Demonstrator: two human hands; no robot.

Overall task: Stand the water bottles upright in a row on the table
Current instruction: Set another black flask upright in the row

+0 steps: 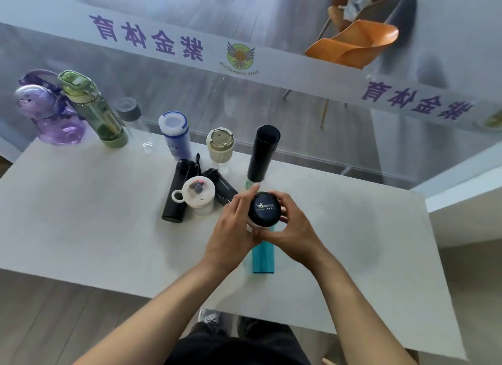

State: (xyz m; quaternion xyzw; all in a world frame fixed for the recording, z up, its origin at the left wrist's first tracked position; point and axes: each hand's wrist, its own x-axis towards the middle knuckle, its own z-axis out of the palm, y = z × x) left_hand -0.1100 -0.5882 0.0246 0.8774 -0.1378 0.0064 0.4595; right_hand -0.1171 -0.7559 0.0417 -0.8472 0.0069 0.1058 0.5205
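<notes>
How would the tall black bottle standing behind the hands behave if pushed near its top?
The tall black bottle is narrow and upright, so it would probably tip rather than slide. Once down, its round body would likely roll.

The white band across the glass carried purple characters 紫金体育 twice, upside down. Lettering under its round emblem was blurred. The black lid bore an illegible white logo.
</notes>
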